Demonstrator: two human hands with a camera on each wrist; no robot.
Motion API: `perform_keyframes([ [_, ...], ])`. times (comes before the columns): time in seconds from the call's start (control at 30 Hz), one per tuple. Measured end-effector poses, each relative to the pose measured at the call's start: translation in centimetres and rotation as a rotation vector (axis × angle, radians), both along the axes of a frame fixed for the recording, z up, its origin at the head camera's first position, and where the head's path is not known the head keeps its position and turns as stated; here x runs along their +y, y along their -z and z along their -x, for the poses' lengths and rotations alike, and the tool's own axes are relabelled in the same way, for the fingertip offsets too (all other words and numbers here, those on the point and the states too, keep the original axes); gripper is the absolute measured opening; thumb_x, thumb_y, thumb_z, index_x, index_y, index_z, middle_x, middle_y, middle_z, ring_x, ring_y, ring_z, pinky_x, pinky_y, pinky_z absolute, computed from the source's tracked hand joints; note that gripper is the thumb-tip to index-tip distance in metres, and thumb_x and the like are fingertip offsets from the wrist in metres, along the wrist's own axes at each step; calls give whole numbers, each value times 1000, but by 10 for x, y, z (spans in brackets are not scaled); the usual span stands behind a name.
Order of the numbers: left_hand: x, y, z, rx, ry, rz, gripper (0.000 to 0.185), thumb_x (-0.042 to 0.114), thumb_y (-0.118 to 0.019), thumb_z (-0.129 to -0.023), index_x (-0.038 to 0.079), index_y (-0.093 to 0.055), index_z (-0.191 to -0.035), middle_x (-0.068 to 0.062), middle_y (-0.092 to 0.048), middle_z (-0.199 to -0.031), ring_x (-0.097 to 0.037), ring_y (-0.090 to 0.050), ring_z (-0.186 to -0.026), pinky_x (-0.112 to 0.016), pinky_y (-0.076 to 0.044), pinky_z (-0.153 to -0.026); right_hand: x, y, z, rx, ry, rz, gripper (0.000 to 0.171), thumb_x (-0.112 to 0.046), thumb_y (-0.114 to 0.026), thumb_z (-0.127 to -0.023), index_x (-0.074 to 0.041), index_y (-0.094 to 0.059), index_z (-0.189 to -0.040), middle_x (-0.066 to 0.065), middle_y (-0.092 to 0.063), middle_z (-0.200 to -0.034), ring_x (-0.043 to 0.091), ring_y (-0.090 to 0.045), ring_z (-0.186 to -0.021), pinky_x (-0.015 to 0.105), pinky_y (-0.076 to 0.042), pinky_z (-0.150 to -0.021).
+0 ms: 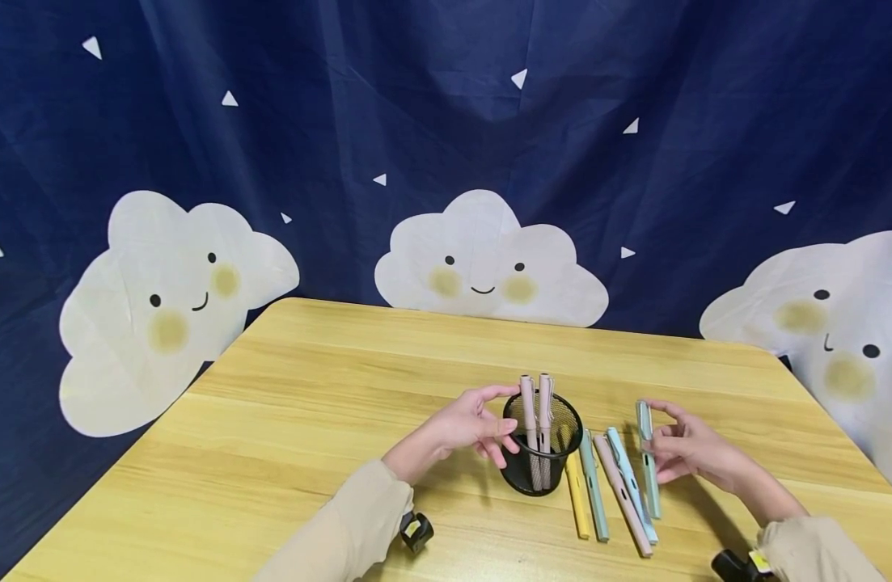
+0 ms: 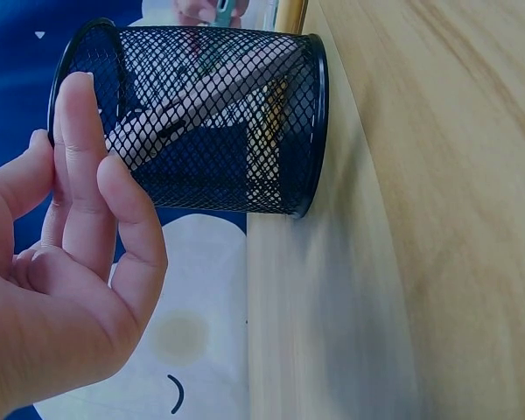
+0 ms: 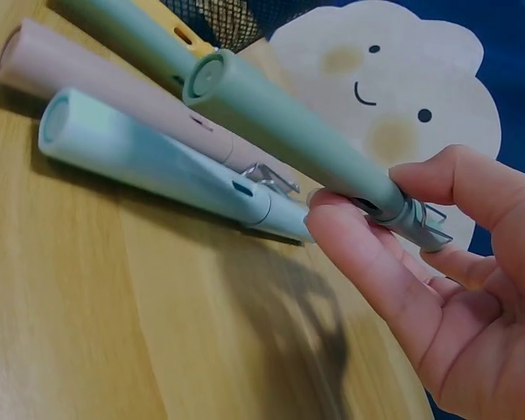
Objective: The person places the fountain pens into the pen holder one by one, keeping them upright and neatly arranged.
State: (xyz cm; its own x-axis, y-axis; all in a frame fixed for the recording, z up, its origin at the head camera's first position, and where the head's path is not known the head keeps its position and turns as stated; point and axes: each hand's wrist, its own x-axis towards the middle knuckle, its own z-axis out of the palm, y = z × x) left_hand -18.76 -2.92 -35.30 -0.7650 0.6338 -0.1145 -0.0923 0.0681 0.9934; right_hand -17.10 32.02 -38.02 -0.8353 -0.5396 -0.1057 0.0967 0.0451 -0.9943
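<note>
A black mesh pen holder (image 1: 536, 465) stands upright on the wooden table. Two pinkish pens (image 1: 527, 408) lean inside it, their clipped ends above the rim. My left hand (image 1: 471, 424) holds the holder at its left side, thumb and fingers at the rim, as the left wrist view shows with the hand (image 2: 79, 262) beside the mesh. At the right, my right hand (image 1: 689, 453) pinches a sage-green pen (image 3: 289, 140) near its clip between thumb and fingers. That pen is tilted, its plain end pointing down toward the table and its shadow beneath.
Between holder and right hand lie a yellow pen (image 1: 578, 497), a green pen (image 1: 593, 489), a pink pen (image 1: 623, 497) and a light blue pen (image 1: 632, 485), side by side. Behind the table (image 1: 307, 388) hangs a dark blue curtain (image 1: 329, 121) with smiling clouds.
</note>
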Motion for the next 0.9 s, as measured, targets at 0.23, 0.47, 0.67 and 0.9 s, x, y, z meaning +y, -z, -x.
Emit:
perform_keyframes([
  [0.23, 0, 0, 0, -5, 1, -3, 55, 5, -55, -88, 12, -32, -138, -21, -65, -78, -17, -60, -50, -21, -47, -43, -6, -3, 0, 10, -8, 91, 48, 4, -46, -89, -31, -31, -119, 5, -56, -84, 19, -61, -69, 37, -54, -63],
  [0.47, -1, -1, 0, -7, 2, -2, 55, 5, -54, -88, 12, -32, -138, -21, -65, -78, -17, -60, -50, -21, -47, -43, -13, -7, 0, 64, 43, 86, 51, 2, -47, -90, -24, -21, -124, 5, -56, -85, 21, -62, -69, 37, -54, -63],
  [0.67, 0, -1, 0, 2, 4, 0, 55, 4, -54, -88, 12, -32, -138, -21, -65, -78, -18, -60, -50, -22, -48, -44, -21, -13, 2, 106, 47, 149, 47, 3, -44, -91, -28, -27, -122, 4, -57, -83, 15, -58, -69, 36, -54, -64],
  [0.9, 0, -1, 0, 7, 2, 5, 55, 4, -54, -88, 12, -33, -138, -21, -65, -78, -18, -61, -50, -23, -49, -44, -31, -17, 2, 133, 148, 161, 49, 7, -42, -87, -25, -27, -121, 7, -60, -86, 15, -59, -69, 35, -55, -64],
])
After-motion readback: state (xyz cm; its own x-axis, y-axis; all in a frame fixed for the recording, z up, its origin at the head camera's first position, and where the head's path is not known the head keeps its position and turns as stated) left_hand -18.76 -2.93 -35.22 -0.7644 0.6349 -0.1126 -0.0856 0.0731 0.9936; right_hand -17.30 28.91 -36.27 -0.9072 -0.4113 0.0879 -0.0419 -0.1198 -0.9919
